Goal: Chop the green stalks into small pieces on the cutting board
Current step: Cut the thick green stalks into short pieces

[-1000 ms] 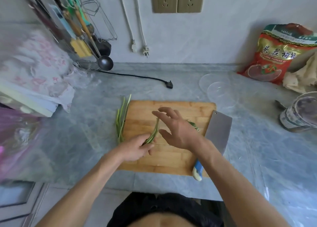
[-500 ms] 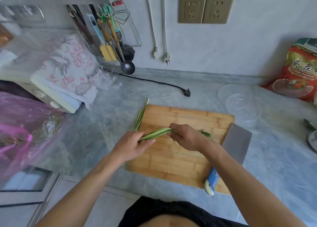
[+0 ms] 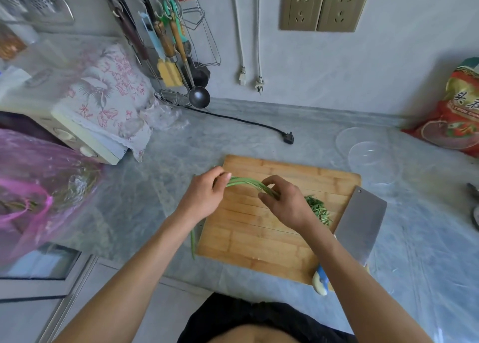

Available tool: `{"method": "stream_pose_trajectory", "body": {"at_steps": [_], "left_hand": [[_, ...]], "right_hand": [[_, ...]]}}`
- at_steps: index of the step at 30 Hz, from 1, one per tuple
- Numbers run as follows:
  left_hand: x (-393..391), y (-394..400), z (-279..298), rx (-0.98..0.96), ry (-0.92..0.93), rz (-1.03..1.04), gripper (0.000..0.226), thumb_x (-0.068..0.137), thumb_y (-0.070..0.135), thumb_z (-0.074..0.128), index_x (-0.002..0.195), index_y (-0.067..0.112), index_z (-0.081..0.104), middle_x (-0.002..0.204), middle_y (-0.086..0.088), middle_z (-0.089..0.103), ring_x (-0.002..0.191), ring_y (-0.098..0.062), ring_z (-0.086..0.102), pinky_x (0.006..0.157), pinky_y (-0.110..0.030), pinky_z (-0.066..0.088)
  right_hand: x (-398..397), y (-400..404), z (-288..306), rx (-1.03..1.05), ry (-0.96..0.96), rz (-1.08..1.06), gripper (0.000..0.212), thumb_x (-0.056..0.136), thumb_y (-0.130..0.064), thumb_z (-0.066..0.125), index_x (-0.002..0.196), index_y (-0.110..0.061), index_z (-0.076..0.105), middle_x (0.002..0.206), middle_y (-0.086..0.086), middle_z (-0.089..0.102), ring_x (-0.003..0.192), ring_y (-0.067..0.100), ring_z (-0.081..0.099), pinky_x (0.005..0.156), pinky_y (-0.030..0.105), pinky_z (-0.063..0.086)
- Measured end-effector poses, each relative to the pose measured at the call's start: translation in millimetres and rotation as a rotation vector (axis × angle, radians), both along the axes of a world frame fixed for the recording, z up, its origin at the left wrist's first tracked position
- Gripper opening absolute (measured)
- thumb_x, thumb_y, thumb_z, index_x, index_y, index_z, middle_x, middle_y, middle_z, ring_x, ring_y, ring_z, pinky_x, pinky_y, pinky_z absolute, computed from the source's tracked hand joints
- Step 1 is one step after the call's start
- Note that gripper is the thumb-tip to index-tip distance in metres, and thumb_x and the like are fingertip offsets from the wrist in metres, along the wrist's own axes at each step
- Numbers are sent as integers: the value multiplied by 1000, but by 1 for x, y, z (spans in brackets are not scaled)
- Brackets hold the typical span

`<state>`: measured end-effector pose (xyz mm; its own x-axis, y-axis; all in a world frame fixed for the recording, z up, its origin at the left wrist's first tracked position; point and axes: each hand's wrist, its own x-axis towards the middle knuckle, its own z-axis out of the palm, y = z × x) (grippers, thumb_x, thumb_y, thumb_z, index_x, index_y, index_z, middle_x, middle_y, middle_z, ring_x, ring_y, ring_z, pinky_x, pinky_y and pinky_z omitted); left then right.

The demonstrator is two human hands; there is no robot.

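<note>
Hands point(image 3: 204, 197) point(image 3: 285, 204) hold stalks point(image 3: 245, 183) (bunched).

The right hand point(image 3: 285, 202) is covering one end of the green stalks point(image 3: 243, 183), and the right forearm is hiding most of the cleaver's point(image 3: 361, 222) blue handle. The frame's right edge is cutting off the red bag point(image 3: 456, 119), and the pink plastic bag point(image 3: 39, 187) is blurring whatever lies inside.
</note>
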<state>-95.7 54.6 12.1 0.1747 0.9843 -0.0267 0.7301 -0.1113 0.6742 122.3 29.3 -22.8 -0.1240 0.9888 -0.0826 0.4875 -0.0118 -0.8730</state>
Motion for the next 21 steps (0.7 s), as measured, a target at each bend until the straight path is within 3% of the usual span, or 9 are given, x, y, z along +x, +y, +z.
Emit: {"method": "stream_pose_trajectory", "body": {"at_steps": [3,6,9,12,15,18,19,21], "left_hand": [[5,11,17,-197,-107,91,37,102,38,49,69,20,50,53,3,47,38,-6,38,44,-27,31],[8,20,41,-374,-182,126,30,102,41,49,88,17,61,56,1,47,36,-7,30,38,-21,23],[3,28,53,-566,-324,149,23,102,41,49,102,21,61,60,-1,46,37,-6,25,36,-18,20],[-4,35,34,-651,-325,181,27,101,42,51,106,18,60,60,-2,47,37,-6,24,35,-16,18],[-4,31,0,-569,-255,159,33,101,42,52,112,12,62,67,-3,54,40,-7,35,37,-19,28],[-3,20,-27,-325,-34,-17,27,95,42,60,114,22,64,96,6,68,76,-3,62,64,-21,47],[-1,18,-33,-262,8,-81,27,94,39,63,115,23,65,102,9,68,86,-4,64,72,-22,49],[3,17,-39,-172,30,-124,22,95,31,64,115,22,67,99,8,70,87,-7,65,75,-25,50]], "right_hand": [[-3,-4,5,5,43,-62,14,93,-24,63,104,-16,62,68,-1,64,51,5,50,51,17,41],[-7,-6,13,32,91,-86,12,93,-23,62,104,-16,63,70,4,64,54,9,50,55,26,43],[-11,-5,21,72,104,-98,9,92,-24,63,101,-20,63,64,-4,58,53,4,47,51,17,39],[-14,-1,20,105,37,-111,11,91,-25,66,100,-18,65,65,-9,57,54,2,51,52,11,37],[-17,2,6,53,-62,-108,15,94,-24,62,98,-10,66,70,2,64,56,7,53,53,19,42],[-20,1,-10,-24,-110,-114,15,95,-22,58,92,-10,65,70,8,67,60,22,60,60,40,52],[-19,0,-13,-45,-111,-123,14,95,-21,57,90,-11,64,71,8,67,60,22,61,62,41,54],[-18,-2,-13,-102,-36,-150,12,95,-20,57,90,-12,64,73,6,68,57,17,61,63,39,56]]}}
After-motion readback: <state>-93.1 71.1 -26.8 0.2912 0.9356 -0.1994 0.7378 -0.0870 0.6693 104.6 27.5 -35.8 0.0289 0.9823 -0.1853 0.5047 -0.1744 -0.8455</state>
